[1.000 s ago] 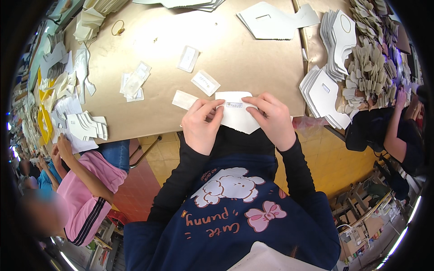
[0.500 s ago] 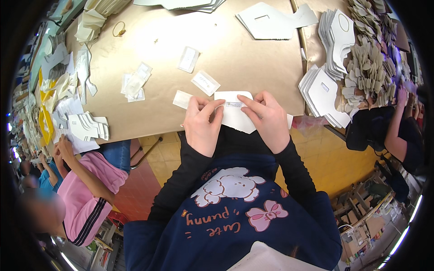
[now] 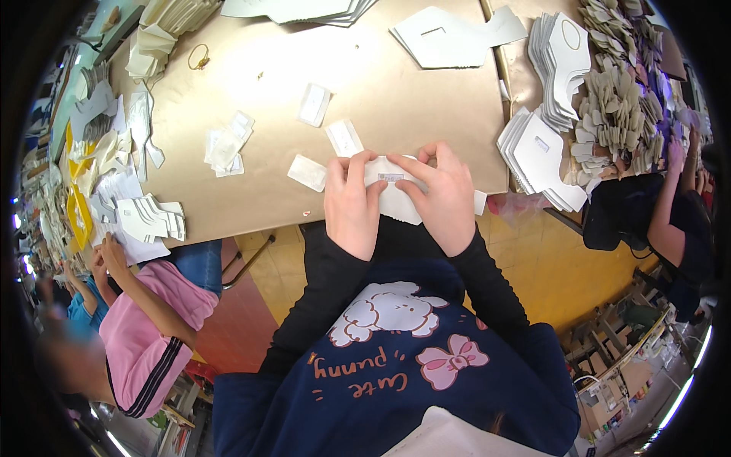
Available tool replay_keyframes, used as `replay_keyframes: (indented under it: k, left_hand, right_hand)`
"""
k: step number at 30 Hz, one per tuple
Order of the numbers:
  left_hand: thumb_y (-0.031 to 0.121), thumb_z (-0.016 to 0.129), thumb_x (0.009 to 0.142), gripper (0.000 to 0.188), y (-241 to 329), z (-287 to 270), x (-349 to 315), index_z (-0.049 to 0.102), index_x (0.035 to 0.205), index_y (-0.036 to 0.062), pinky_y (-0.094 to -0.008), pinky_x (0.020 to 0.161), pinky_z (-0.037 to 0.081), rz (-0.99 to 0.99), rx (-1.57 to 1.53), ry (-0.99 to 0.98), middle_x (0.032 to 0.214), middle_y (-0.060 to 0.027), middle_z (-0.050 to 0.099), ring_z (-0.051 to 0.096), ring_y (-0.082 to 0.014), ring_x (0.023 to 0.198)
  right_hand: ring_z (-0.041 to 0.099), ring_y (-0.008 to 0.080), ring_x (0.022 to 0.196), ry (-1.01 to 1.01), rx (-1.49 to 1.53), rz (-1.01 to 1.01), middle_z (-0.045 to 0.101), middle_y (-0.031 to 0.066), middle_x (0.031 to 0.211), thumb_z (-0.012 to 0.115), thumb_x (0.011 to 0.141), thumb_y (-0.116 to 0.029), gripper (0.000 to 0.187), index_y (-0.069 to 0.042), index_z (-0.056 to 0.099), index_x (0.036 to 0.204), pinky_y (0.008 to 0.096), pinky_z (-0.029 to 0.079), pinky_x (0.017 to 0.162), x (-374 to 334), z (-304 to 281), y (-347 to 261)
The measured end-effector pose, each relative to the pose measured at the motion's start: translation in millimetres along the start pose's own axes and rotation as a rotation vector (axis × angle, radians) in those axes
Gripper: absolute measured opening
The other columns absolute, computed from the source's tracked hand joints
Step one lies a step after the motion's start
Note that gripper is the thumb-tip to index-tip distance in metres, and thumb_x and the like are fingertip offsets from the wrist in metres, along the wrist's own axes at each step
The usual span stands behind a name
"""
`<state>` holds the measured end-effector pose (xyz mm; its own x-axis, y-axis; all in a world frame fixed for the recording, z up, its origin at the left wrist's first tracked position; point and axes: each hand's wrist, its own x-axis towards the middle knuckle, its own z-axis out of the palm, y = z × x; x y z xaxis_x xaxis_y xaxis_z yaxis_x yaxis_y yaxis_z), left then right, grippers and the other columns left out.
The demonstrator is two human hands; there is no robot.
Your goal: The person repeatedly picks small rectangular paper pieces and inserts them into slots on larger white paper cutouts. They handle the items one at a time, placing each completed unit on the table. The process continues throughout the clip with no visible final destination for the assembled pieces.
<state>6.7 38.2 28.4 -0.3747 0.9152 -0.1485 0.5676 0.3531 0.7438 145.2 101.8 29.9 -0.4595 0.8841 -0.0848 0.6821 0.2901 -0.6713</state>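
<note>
1. Left hand [image 3: 352, 202]: back of the hand toward the camera, at the near edge of the table [image 3: 396, 91]. Its grip is pressed together, fingertips pinching the left part of a white card [image 3: 397, 199].
2. Right hand [image 3: 440, 196]: mirrors the left, with its grip closed on the right part of the card. The index finger lies along the card's top edge.
3. Card: a flat white cut piece held between both hands, just over the table's near edge. A small pale label [image 3: 391, 177] sits on it, in the gap between the two sets of fingertips.
4. Loose labels on the table: one [image 3: 308, 172] just left of the left hand, one [image 3: 344, 138] just above it, one [image 3: 314, 104] farther up, and a small heap [image 3: 227, 143] well to the left.
5. White stack [image 3: 542, 156]: a fanned pile of cut pieces right of the right hand, apart from it.
6. Tan pieces [image 3: 618, 114]: a dense heap beyond the white stack, toward the table's right end.
7. Large white cut-outs [image 3: 449, 34]: lying at the far side of the table.
8. Small stack [image 3: 152, 217]: white folded pieces at the left table edge.
9. Person in pink [image 3: 156, 312]: seated at lower left, hands near the small stack.
10. Person in dark clothing [image 3: 670, 221]: at the right edge, an arm raised toward the tan pieces.
</note>
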Motion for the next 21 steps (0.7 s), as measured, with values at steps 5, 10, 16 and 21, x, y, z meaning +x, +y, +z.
replay_keyframes:
  k: [5, 10, 16, 21]
  left_hand:
    - [-0.001, 0.075, 0.081, 0.055, -1.8, -1.9, -5.2, 0.054, 0.131, 0.0033, -0.0442, 0.085, 0.048, 0.006, -0.012, 0.056, 0.115, -0.0198, 0.045, 0.057, -0.0368, 0.1]
    - [0.009, 0.082, 0.078, 0.052, -10.2, -3.8, -5.5, 0.058, 0.123, 0.0046, -0.0427, 0.089, 0.047, 0.042, 0.13, 0.077, 0.113, -0.0146, 0.045, 0.053, -0.0313, 0.104]
    - [0.001, 0.078, 0.082, 0.032, -21.9, -2.9, -9.3, 0.055, 0.106, 0.0017, -0.0345, 0.076, 0.053, 0.155, -0.064, 0.026, 0.103, -0.0144, 0.063, 0.064, -0.0209, 0.091]
    - [-0.001, 0.075, 0.086, 0.028, -15.8, -8.5, -14.7, 0.056, 0.106, 0.0016, -0.0283, 0.065, 0.055, -0.025, -0.481, -0.012, 0.084, -0.0128, 0.072, 0.071, -0.0169, 0.076]
  right_hand:
    - [0.059, 0.0254, 0.096, 0.023, 0.03, -0.017, 0.057, 0.0062, 0.101, 0.079, 0.076, -0.012, 0.05, -0.016, 0.068, 0.125, 0.038, 0.042, 0.083, 0.5, 1.6, 5.0]
    - [0.058, 0.026, 0.101, 0.031, 0.095, -0.058, 0.058, 0.0058, 0.107, 0.079, 0.076, -0.012, 0.055, -0.014, 0.065, 0.129, 0.0399, 0.042, 0.086, -2.4, 2.5, 15.1]
    - [0.058, 0.0279, 0.099, 0.106, 0.086, -0.157, 0.062, 0.0084, 0.112, 0.08, 0.075, -0.013, 0.057, -0.013, 0.065, 0.13, 0.0387, 0.043, 0.093, -10.9, 4.5, 18.5]
    - [0.06, 0.0261, 0.079, 0.021, 0.269, -0.074, 0.07, 0.0067, 0.088, 0.079, 0.078, -0.015, 0.029, -0.009, 0.075, 0.106, 0.037, 0.044, 0.082, -18.0, -9.3, 20.0]
